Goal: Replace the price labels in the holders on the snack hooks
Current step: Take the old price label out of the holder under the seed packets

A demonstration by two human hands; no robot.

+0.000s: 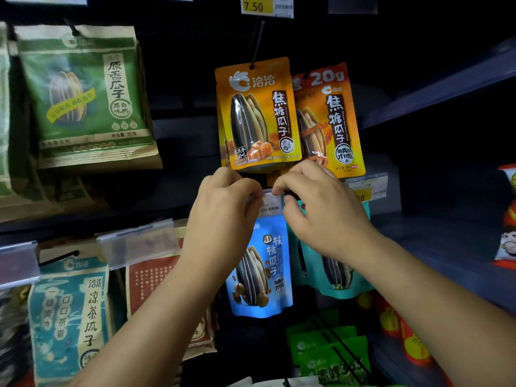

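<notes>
A white price label (270,203) with a barcode sits in a clear holder on a hook, just above a blue seed packet (261,270). My left hand (223,216) pinches the label's left end and my right hand (321,210) pinches its right end. Most of the label and its holder is hidden behind my fingers. Directly above hangs an orange seed packet (258,115).
Another holder with a yellow label (368,187) sits to the right, and a 7.50 label (266,5) at the top. Two holders without labels (139,241) (16,263) hang at lower left. Green packets (83,93), teal packets (335,272) and a shelf edge (446,88) surround the spot.
</notes>
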